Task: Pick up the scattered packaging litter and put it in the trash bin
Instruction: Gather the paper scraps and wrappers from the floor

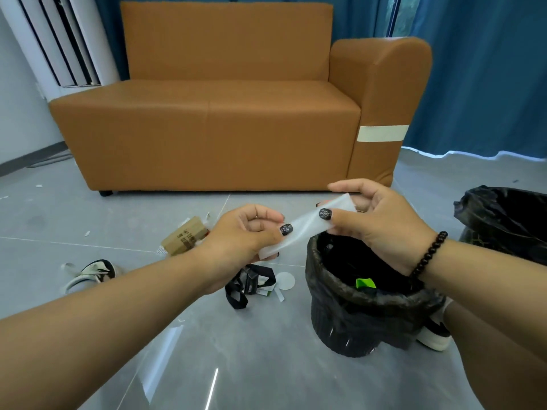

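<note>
A translucent white plastic strip (pixel 305 224) is stretched between both hands just above the near rim of the trash bin. My left hand (pixel 245 241) pinches its lower left end. My right hand (pixel 376 220), with a black bead bracelet at the wrist, pinches its upper right end. The black-lined trash bin (pixel 355 318) stands on the floor below, a green scrap (pixel 365 283) inside it. On the floor left of the bin lie a brown cardboard box (pixel 185 235), a black strap with tags (pixel 251 284) and a round white disc (pixel 285 281).
An orange-brown sofa (pixel 219 113) stands straight ahead on the grey tile floor. A second black-bagged bin (pixel 506 217) sits at the far right. One shoe (pixel 93 273) shows at the left, another (pixel 433 335) behind the near bin. Small white scraps (pixel 87 233) dot the floor.
</note>
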Demonstrator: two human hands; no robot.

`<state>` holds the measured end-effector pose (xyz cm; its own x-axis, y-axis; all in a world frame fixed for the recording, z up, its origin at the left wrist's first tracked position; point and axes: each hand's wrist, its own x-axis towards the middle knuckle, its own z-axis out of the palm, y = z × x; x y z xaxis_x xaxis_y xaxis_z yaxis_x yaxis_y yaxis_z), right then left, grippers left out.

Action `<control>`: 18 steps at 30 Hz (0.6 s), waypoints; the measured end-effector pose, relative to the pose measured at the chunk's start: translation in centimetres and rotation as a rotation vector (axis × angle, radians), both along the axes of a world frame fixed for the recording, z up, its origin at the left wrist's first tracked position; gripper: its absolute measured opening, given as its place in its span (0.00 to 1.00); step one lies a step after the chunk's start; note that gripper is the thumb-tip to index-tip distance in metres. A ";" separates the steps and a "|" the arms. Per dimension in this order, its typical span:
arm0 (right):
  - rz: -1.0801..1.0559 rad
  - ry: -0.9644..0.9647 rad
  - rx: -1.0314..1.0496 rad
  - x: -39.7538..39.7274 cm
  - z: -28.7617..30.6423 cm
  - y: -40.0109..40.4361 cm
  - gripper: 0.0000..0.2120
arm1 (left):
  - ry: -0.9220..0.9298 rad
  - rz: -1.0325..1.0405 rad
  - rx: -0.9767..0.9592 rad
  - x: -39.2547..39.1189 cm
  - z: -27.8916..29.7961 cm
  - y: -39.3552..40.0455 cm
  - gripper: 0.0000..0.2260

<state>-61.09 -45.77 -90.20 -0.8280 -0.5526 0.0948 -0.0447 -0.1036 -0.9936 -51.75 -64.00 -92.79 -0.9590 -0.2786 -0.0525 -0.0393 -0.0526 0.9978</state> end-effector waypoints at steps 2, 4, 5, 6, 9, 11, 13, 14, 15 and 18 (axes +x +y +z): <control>-0.061 -0.036 0.018 -1.1 -0.4 0.7 0.15 | -0.008 -0.014 -0.001 -1.2 -0.7 0.9 0.06; -0.128 0.005 0.087 -2.4 -0.8 1.6 0.13 | -0.042 -0.050 -0.030 -2.5 -1.5 2.0 0.05; -0.154 0.038 0.129 -3.1 -0.9 2.1 0.12 | -0.074 -0.069 -0.061 -2.9 -1.9 2.5 0.05; -0.183 0.078 0.174 -3.8 -1.1 2.5 0.11 | -0.105 -0.088 -0.106 -3.4 -2.5 2.9 0.04; -0.286 0.251 0.347 -6.3 -2.0 4.1 0.10 | -0.179 -0.175 -0.339 -4.8 -5.0 3.3 0.09; -0.339 0.387 0.462 -7.7 -2.8 4.9 0.11 | -0.199 -0.234 -0.548 -5.4 -6.4 3.2 0.13; -0.361 0.485 0.564 -8.8 -3.8 5.2 0.12 | -0.193 -0.312 -0.768 -6.0 -7.2 3.1 0.15; -0.362 0.514 0.613 -9.1 -4.4 5.1 0.12 | -0.172 -0.347 -0.874 -6.1 -7.4 3.1 0.15; -0.354 0.538 0.661 -9.4 -5.0 4.8 0.12 | -0.139 -0.372 -0.965 -6.2 -7.6 3.0 0.14; -0.256 0.599 0.786 -9.9 -7.1 3.2 0.09 | -0.053 -0.400 -1.150 -6.1 -7.9 2.4 0.12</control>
